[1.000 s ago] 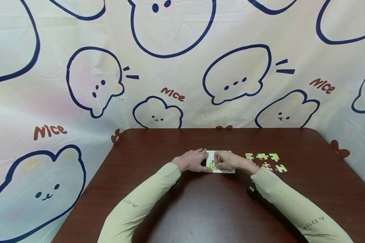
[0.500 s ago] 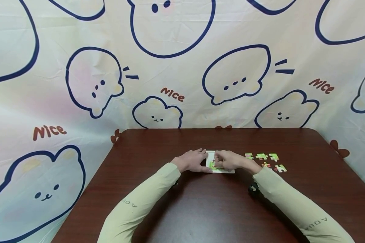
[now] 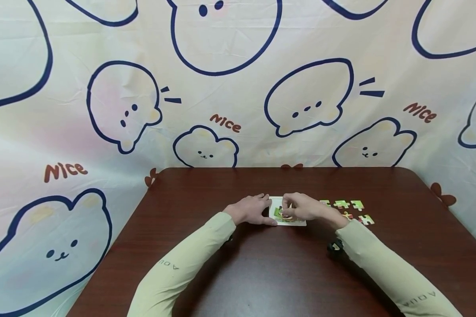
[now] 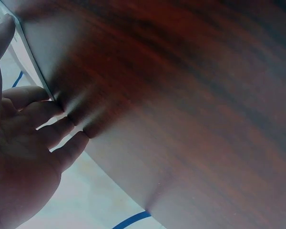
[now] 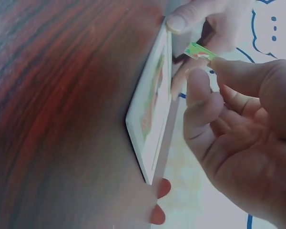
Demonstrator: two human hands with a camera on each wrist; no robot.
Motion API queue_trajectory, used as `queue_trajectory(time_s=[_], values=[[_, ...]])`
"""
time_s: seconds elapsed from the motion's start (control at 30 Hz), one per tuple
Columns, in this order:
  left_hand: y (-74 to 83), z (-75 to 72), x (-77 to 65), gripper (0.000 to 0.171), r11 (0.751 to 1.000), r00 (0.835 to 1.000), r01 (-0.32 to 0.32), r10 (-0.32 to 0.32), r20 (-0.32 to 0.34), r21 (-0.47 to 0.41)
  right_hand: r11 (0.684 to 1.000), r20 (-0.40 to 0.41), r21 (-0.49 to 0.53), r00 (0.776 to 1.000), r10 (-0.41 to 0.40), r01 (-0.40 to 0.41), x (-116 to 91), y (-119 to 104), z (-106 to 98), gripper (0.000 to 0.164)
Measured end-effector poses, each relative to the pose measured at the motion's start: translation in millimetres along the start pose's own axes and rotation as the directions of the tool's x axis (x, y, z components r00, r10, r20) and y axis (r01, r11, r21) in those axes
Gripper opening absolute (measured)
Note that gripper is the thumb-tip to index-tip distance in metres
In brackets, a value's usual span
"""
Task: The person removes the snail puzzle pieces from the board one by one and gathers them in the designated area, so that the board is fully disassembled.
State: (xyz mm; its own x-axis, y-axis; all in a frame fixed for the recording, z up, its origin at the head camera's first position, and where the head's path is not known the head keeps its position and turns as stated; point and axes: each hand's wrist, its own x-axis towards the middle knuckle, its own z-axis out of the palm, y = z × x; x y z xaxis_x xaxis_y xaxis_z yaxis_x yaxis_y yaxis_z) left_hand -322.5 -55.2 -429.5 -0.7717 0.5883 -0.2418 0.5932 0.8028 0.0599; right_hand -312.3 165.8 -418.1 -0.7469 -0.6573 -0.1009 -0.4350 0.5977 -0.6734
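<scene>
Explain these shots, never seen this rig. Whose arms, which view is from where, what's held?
No machine here: these are a person's bare left hand and right hand. The wide picture is taken from the person's head, looking forward and down; the two close ones are taken from the wrists, one each. On the table lie a white board and, to its right, loose puzzle pieces. The left hand touches the board's left side. The right hand's fingers pinch a green piece above the board.
</scene>
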Motion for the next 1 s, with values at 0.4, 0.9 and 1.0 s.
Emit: queue_trajectory(time_s=[0.4,0.9,1.0], values=[[0.3,-0.6,-1.4,0.089,1.000,1.000,0.019,-0.019,0.016,-0.022,0.999,-0.130,0.045,0.991,0.034,-0.029,-26,5,-12,0.009],[1.4,-1.8,-3.4,0.087,1.000,1.000,0.017,-0.017,0.011,-0.011,0.997,-0.169,0.021,0.982,0.079,-0.076,-59,19,-24,0.008],[1.5,-1.9,-4.1,0.087,1.000,1.000,0.015,-0.015,0.009,-0.010,0.997,-0.181,0.027,0.980,0.081,-0.077,-66,23,-26,0.007]])
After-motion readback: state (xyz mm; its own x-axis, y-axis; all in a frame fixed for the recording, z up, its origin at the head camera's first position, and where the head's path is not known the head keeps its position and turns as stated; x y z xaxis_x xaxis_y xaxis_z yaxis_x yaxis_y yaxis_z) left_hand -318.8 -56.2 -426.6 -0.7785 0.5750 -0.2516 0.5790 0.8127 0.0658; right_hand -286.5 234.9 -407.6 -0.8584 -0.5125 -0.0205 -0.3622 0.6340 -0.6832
